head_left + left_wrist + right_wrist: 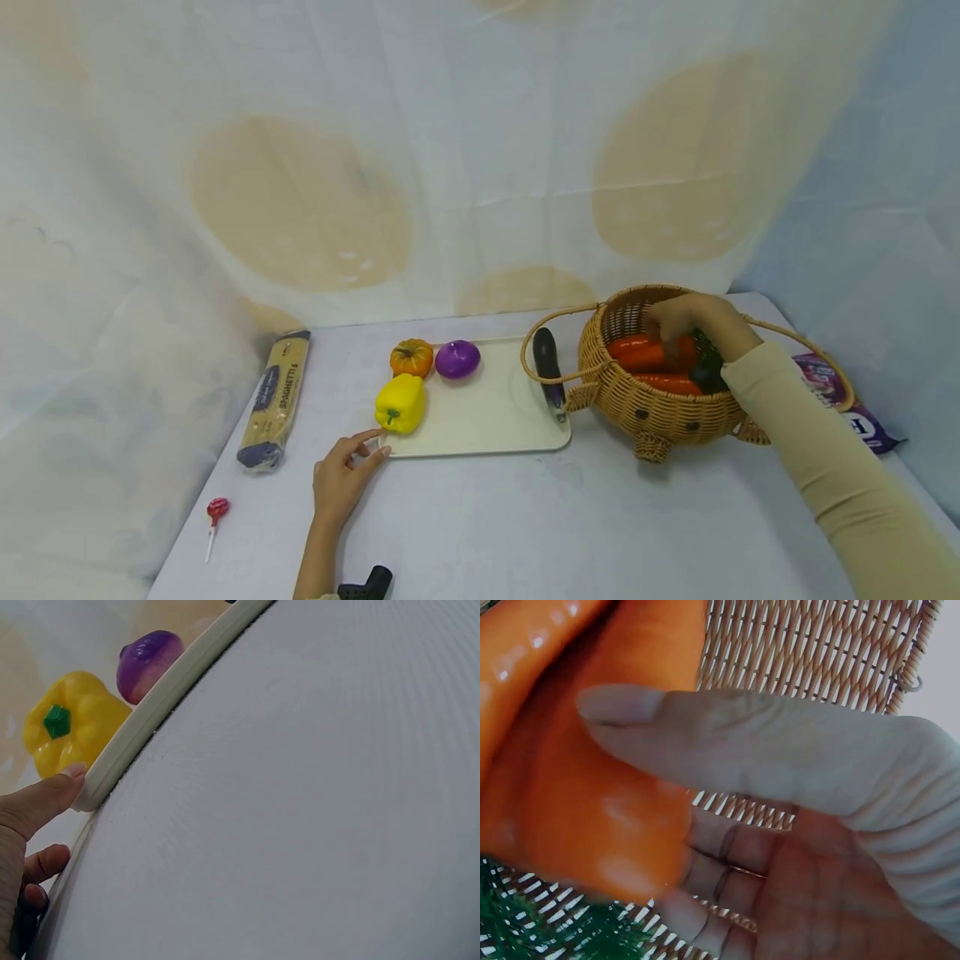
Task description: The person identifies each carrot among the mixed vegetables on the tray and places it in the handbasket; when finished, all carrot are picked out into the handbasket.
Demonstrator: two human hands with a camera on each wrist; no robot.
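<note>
My right hand [697, 318] reaches into a wicker basket [645, 408] and grips an orange carrot [615, 817], thumb across its front and fingers behind. Another orange carrot [670, 384] and something dark green [707, 367] lie in the basket too. At the tray's front left corner, my left hand [341, 477] holds the rim between thumb and fingers. The cream tray [487, 421] bears a yellow bell pepper [401, 404], a small orange pumpkin [412, 358], a purple onion-like vegetable [457, 359] and, at its right end, an eggplant [547, 358].
A spaghetti packet [277, 400] and a red lollipop [217, 510] lie to the left. Behind the basket on the right is a purple packet [866, 421], partly hidden. The basket's handle [555, 315] sticks out over the eggplant. Curtains enclose the table.
</note>
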